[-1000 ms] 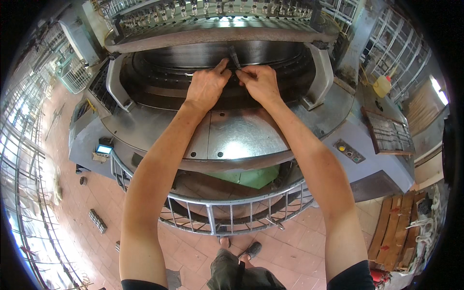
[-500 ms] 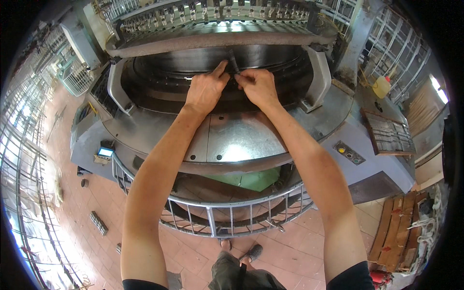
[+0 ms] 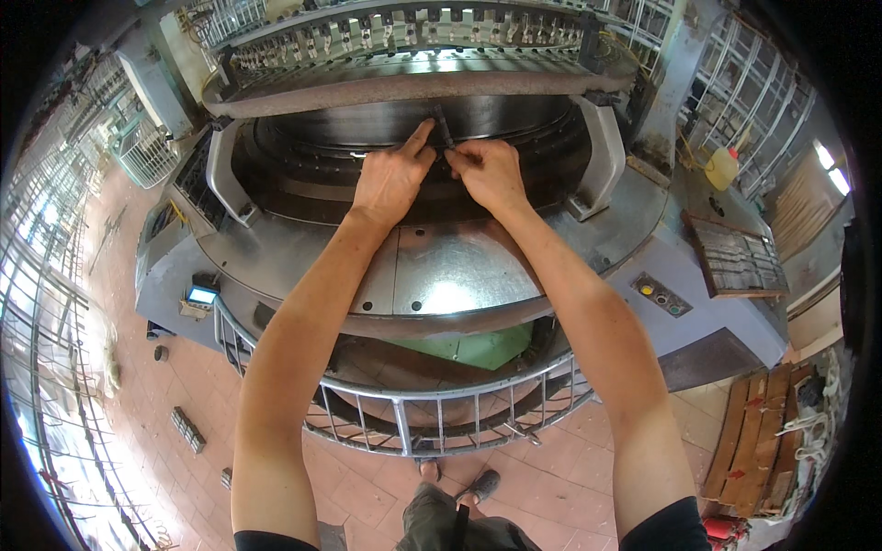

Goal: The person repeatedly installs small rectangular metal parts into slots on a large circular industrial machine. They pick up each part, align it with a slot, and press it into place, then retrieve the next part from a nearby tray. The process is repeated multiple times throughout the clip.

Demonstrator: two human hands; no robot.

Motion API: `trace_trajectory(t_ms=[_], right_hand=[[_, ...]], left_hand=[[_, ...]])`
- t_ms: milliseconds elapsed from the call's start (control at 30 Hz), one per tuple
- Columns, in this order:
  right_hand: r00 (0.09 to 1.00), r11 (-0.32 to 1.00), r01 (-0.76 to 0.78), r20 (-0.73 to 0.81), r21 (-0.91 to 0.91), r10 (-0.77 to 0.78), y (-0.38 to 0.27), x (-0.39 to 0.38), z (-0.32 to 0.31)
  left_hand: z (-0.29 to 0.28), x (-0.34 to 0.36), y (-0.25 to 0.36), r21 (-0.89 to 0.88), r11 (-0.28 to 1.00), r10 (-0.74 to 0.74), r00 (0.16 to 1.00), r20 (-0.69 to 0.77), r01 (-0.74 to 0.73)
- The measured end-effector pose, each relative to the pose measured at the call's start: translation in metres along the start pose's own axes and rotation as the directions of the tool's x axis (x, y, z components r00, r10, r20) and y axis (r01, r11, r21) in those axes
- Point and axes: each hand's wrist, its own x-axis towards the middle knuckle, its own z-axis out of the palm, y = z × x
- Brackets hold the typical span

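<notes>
Both my hands are inside the opening of a large circular knitting machine [image 3: 441,275], in front of its dark, shiny cylinder [image 3: 367,119]. My right hand [image 3: 489,173] pinches the lower end of a narrow dark strip [image 3: 441,124], which stands slightly tilted against the cylinder. My left hand [image 3: 393,179] is just left of it, index finger stretched toward the strip and the other fingers curled. Out of the left side of that fist pokes a thin tool with a pale end [image 3: 359,155]; the rest of it is hidden by the hand.
Grey metal posts [image 3: 602,156] flank the opening, and a curved guard rail [image 3: 404,427] runs below. At right are a control panel [image 3: 660,295], a tray of metal pieces [image 3: 735,257] and a yellowish bottle [image 3: 722,168]. Wooden boards [image 3: 753,441] lie at lower right; a small screen [image 3: 200,295] glows at left.
The view has shifted slightly, so the machine sits a little lower. Both hands stay at the strip with nearly the same hold.
</notes>
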Motion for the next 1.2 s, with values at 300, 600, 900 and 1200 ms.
trace_trajectory(t_ms=[300,600,900,1200], right_hand=[[1.0,1.0,-0.005,-0.005,0.009,0.005,0.0001,-0.0007,0.0],[1.0,1.0,-0.011,0.0,-0.002,0.011,-0.0008,-0.0013,-0.0012],[1.0,1.0,0.001,-0.012,-0.03,-0.002,-0.0033,-0.0017,-0.0022],[1.0,0.999,-0.023,-0.001,-0.022,0.023,-0.0037,-0.0015,-0.0017]], left_hand=[[0.0005,0.0005,-0.0015,0.024,0.998,0.064,0.996,-0.066,-0.062],[0.0005,-0.0001,-0.0023,0.024,0.997,0.074,0.995,-0.068,-0.072],[0.0028,0.0003,-0.0027,0.017,0.997,0.08,0.993,-0.09,-0.079],[0.0,0.0005,-0.001,0.038,0.997,0.068,0.996,-0.05,-0.066]])
